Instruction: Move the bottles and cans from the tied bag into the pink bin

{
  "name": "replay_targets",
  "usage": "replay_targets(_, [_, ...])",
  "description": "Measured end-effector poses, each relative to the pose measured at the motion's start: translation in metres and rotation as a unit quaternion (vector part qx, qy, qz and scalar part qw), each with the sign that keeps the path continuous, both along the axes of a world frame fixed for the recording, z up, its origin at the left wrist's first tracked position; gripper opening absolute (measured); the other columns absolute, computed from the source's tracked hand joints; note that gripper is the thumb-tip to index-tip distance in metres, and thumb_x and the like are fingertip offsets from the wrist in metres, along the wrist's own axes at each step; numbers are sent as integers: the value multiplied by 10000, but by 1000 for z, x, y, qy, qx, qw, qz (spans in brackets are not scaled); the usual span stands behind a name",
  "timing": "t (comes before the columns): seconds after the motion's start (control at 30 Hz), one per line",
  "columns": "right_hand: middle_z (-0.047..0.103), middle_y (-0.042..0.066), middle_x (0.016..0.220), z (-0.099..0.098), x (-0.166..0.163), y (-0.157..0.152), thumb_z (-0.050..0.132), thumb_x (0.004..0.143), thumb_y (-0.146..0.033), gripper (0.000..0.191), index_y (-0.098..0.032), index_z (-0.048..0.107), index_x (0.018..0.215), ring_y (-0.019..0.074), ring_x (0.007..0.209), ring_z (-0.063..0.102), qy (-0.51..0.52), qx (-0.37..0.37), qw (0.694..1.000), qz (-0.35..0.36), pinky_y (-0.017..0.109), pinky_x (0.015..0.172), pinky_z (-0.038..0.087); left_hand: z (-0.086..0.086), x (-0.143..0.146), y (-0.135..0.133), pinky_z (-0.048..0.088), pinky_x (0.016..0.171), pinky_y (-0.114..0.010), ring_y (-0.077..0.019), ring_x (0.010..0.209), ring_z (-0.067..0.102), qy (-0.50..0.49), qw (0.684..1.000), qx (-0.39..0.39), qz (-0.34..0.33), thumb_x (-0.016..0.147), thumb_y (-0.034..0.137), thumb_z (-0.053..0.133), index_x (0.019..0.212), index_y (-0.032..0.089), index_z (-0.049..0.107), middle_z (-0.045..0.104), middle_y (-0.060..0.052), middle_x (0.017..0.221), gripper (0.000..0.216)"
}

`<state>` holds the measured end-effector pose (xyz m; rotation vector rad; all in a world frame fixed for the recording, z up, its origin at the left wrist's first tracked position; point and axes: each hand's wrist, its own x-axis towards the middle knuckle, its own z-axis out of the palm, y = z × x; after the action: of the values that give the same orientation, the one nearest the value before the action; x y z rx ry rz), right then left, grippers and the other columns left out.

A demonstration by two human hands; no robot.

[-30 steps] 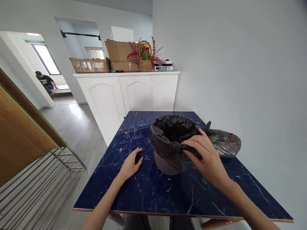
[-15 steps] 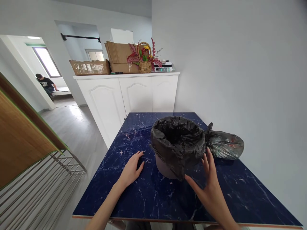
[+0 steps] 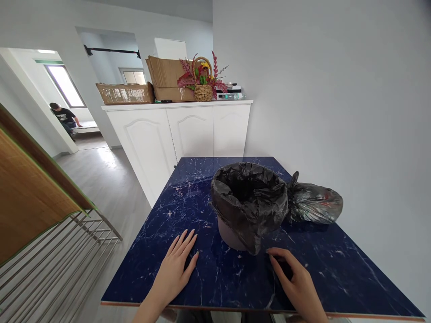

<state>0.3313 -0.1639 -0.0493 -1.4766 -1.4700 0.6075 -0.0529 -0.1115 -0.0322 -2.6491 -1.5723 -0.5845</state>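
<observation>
Nearest the camera, the left hand (image 3: 175,269) lies flat on the dark blue marble-patterned tabletop (image 3: 198,188), palm down with the fingers stretched out, holding nothing. The right hand (image 3: 296,283) rests on the same surface near the front edge, its fingers loosely curled and empty. Just beyond it, close but not touching, stands the small round grey bin (image 3: 230,235), upright and right of the tabletop's middle. A crinkled black plastic liner (image 3: 251,204) is folded over its rim and hangs down its side. To the bin's right, against it, lies a tied black plastic bag (image 3: 316,204). Behind the tabletop stands a white three-door cabinet (image 3: 188,130), carrying flattened brown cardboard (image 3: 166,76) and a woven basket of red and yellow flowers (image 3: 204,83). Far left, a person in dark clothes (image 3: 63,116) sits in another room.
</observation>
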Motion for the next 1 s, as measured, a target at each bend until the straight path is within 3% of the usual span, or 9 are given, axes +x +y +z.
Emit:
replay_targets(0.1, [780,110,1184,5,-5,-3,558,1050,-539,328,-288,756,1125,286,927,805,-30,11,1000,2,249,422,562,3,2,1,387,1295,-579,-312,1595,356,-20,1000,-5,6,1092,457,520,1701,408,265,388,23,1719,662])
replay_targets(0.5, [787,104,1133,2,-9,-3,557,1076,-455,272,-286,761,1138,274,894,814,-93,84,992,-20,250,402,557,9,3,-1,388,1296,-572,-302,1591,366,-33,999,-17,7,1089,450,526,1675,406,343,412,21,1708,615])
replay_targets(0.87, [793,113,1120,1,-7,-2,570,1071,-468,275,-277,759,1127,287,907,817,-107,90,990,-28,256,461,605,8,3,-1,393,1294,-569,-301,1587,377,-41,999,-16,10,1085,446,537,1667,402,364,432,19,1699,609])
replay_targets(1.0, [789,119,1130,1,-10,-3,561,1068,-492,294,-283,759,1131,276,844,812,-84,76,993,-30,246,392,556,9,3,0,405,1287,-575,-302,1578,398,-44,999,-24,13,1084,459,540,1650,395,400,458,13,1685,587])
